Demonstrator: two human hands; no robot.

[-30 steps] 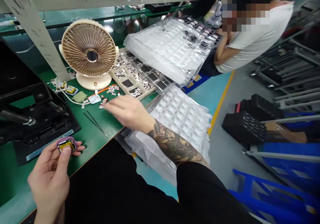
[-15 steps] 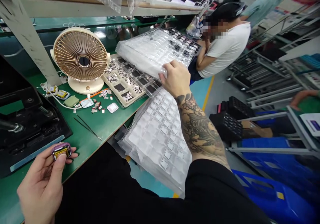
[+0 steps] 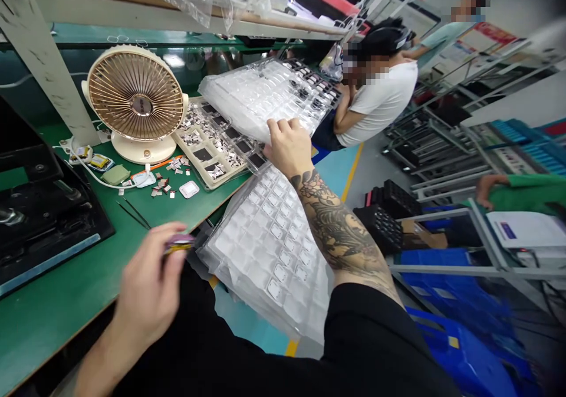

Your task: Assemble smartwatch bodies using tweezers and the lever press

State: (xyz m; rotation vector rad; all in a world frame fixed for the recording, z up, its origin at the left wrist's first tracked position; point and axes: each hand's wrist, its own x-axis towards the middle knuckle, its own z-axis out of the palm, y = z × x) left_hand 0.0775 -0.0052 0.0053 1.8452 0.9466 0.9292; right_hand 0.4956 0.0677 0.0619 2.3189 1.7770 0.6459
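My left hand (image 3: 148,285) is closed around a small purple-cased device (image 3: 179,240) with a yellow battery showing, held just past the bench's front edge. My right hand (image 3: 289,146) has its fingers curled over the near edge of a stack of clear plastic trays (image 3: 239,96), the thumb lower down and partly hidden. Several dark parts fill the far side of that stack. Beneath it lies a beige parts tray (image 3: 212,179) with small pieces in it. A second stack of clear trays (image 3: 247,255), holding white square covers, stands below my right forearm.
A beige fan (image 3: 137,102) stands on the green bench (image 3: 66,291). Near it lie tweezers (image 3: 135,214), a white cover (image 3: 189,189) and several small loose parts. A black fixture (image 3: 48,220) is at left. A co-worker in white (image 3: 375,102) sits beyond the trays; blue bins (image 3: 460,338) stand at right.
My left hand has moved right, from over the bench to beyond its edge, with the purple-cased device turned in it. My right hand remains at the tray stack's edge, its fingers slightly shifted.
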